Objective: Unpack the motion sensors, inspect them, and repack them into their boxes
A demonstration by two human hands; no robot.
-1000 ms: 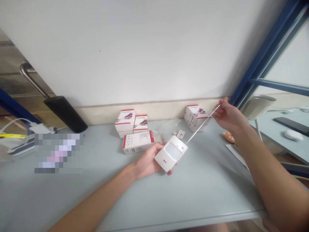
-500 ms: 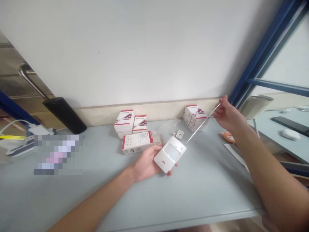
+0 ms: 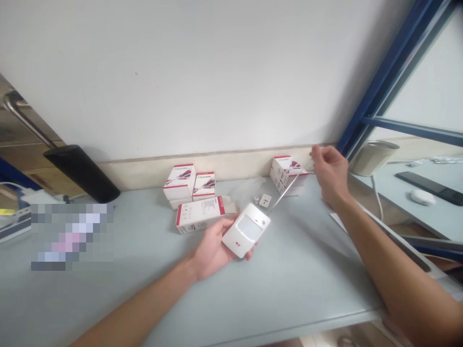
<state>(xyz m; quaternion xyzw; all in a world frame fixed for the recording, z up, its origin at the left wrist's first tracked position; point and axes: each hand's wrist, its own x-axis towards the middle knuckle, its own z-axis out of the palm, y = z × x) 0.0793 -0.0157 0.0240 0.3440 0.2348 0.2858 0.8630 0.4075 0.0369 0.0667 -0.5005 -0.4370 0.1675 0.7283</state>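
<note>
My left hand (image 3: 213, 250) is closed around a white motion sensor (image 3: 247, 230), which it holds tilted above the table, its window facing up. A thin metal antenna (image 3: 285, 190) slants up and right from the sensor's top corner. My right hand (image 3: 330, 171) is raised near the wall, fingers pinched in line with the antenna's far end. That tip is faint against the pale wall, so the contact is hard to see. Behind the sensor lies an opened white and red box (image 3: 200, 214). Beyond the sensor's top edge is a small white piece with dark marks (image 3: 265, 200).
Small white and red boxes are stacked at the back left (image 3: 180, 180) and back right (image 3: 285, 173). A black cylinder on a metal bar (image 3: 83, 173) stands left. A blue-framed glass panel (image 3: 408, 125) bounds the right. A power strip (image 3: 14, 224) lies far left.
The view has shifted, so most things appear further left. My right hand has turned, with its fingers curled more tightly. The orange object by my right forearm no longer shows.
</note>
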